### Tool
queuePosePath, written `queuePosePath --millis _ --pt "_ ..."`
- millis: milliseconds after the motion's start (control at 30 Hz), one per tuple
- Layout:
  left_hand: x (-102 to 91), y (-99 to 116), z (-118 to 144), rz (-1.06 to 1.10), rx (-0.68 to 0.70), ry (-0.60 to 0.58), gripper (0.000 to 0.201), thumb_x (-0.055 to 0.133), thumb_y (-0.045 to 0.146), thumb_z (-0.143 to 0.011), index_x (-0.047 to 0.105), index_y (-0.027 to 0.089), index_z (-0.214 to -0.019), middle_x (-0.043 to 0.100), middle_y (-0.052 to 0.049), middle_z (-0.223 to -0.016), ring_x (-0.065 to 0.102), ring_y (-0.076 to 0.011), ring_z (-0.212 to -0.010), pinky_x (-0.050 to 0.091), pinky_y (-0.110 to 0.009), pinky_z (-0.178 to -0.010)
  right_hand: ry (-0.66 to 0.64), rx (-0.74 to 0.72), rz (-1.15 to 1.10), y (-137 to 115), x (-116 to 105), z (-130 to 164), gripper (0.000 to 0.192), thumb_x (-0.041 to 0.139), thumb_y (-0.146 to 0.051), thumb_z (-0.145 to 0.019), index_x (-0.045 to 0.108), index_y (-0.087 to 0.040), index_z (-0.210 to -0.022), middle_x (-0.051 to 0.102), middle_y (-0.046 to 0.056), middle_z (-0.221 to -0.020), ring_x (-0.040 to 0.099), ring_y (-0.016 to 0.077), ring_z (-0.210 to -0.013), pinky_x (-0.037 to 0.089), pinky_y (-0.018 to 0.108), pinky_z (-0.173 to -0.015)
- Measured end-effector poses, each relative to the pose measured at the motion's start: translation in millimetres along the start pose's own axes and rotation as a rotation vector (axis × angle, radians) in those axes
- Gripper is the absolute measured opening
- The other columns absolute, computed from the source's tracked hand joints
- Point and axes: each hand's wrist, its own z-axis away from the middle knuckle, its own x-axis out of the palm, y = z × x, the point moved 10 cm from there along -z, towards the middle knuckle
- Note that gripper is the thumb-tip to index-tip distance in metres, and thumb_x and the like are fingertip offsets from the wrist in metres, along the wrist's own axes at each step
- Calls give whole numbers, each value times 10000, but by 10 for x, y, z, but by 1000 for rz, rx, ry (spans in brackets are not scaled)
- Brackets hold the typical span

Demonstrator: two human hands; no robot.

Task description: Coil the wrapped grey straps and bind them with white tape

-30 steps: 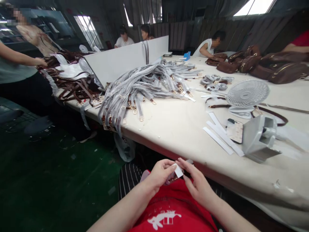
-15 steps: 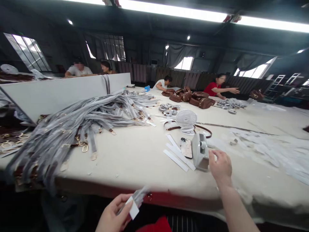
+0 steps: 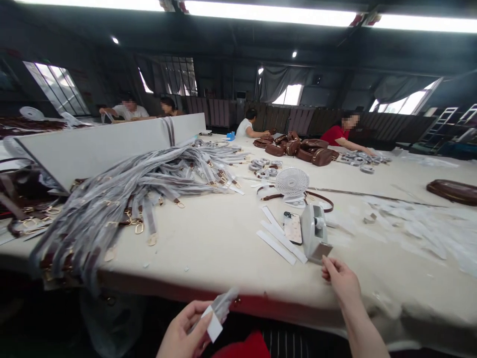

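Pinching a wrapped strap end [image 3: 219,311] with a white tab, the left hand [image 3: 186,333] sits low at the near edge, below the table [image 3: 223,248]; thumb and fingers are closed on the piece, which sticks up and to the right from the fingertips. The right hand [image 3: 341,281] reaches over the table edge with fingers loosely curled toward the thumb, just in front of the grey tape dispenser [image 3: 315,233]; whether it grips anything cannot be told, and it looks to be just short of the dispenser's base.

Left of the dispenser lies a phone [image 3: 292,228], face down, and beside that three white strips [image 3: 279,241] laid at a slant. Behind them stands a small white fan [image 3: 292,181] with a brown strap [image 3: 316,196] curving round its foot. To the right, clear wrap scraps [image 3: 413,226] are strewn across the cloth.

Further left, a big heap of grey-wrapped straps [image 3: 141,189] with gold clasps spills toward the near edge, backed by a long white board [image 3: 93,149]. Small strap rolls [image 3: 264,169] lie past the fan, then brown bags [image 3: 298,149] in a cluster, and one more bag [image 3: 452,191] at far right. Other people sit at the far side, one in a red shirt [image 3: 335,135].
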Motion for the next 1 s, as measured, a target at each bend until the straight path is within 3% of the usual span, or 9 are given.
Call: queuePosePath --millis 100,167,300,367,433,533,833,1000 --pt "119 65 59 -9 18 -70 565 827 594 -598 684 154 -922 708 -60 -746 614 -144 -605 416 -193 -511 -79 62 -44 81 181 183 514 641 -714 -701 638 -203 -755 636 38 -588 613 241 -551 535 378 -564" --pt "191 104 86 -26 35 -89 578 814 604 -613 675 136 -921 699 -61 -723 579 -118 -557 398 -189 -495 -207 59 -87 -53 457 424 508 659 -691 -722 657 -192 -819 636 33 -641 611 220 -594 530 349 -598" --pt "303 143 113 -17 62 -63 549 816 566 -622 655 122 -903 691 -60 -724 575 -114 -568 409 -197 -505 -744 93 -275 -584 1321 1314 425 669 -609 -804 667 -184 -801 603 6 -621 542 155 -547 468 280 -553" --pt "342 168 126 -10 99 -56 502 806 532 -646 651 123 -890 689 -59 -730 594 -127 -604 437 -210 -534 -958 133 -332 -800 1629 1779 427 657 -607 -822 663 -182 -783 595 -3 -591 524 143 -518 443 269 -533" --pt "347 191 139 -20 144 -48 449 779 500 -688 652 125 -899 691 -61 -747 605 -135 -629 448 -216 -548 -1093 147 -362 -919 1825 2106 442 656 -619 -817 656 -181 -765 593 -8 -572 519 139 -503 437 266 -526" --pt "283 194 141 -33 190 -16 395 748 463 -725 648 129 -912 695 -62 -762 610 -137 -637 441 -213 -542 -1163 160 -371 -899 1990 2313 464 668 -640 -791 637 -181 -729 583 -14 -551 503 132 -481 427 259 -507" --pt "190 114 161 8 216 42 342 697 456 -781 629 144 -901 675 -36 -727 586 -124 -607 449 -222 -556 -1188 252 -246 -549 2255 2422 570 672 -750 -688 574 -191 -640 552 -23 -477 434 109 -378 320 237 -420" --pt "131 230 148 -143 280 92 386 782 476 -682 643 156 -846 702 -65 -741 625 -171 -641 480 -251 -578 -1281 265 -306 -479 2479 2542 619 666 -824 -599 556 -215 -598 579 -3 -520 516 146 -428 378 272 -470"
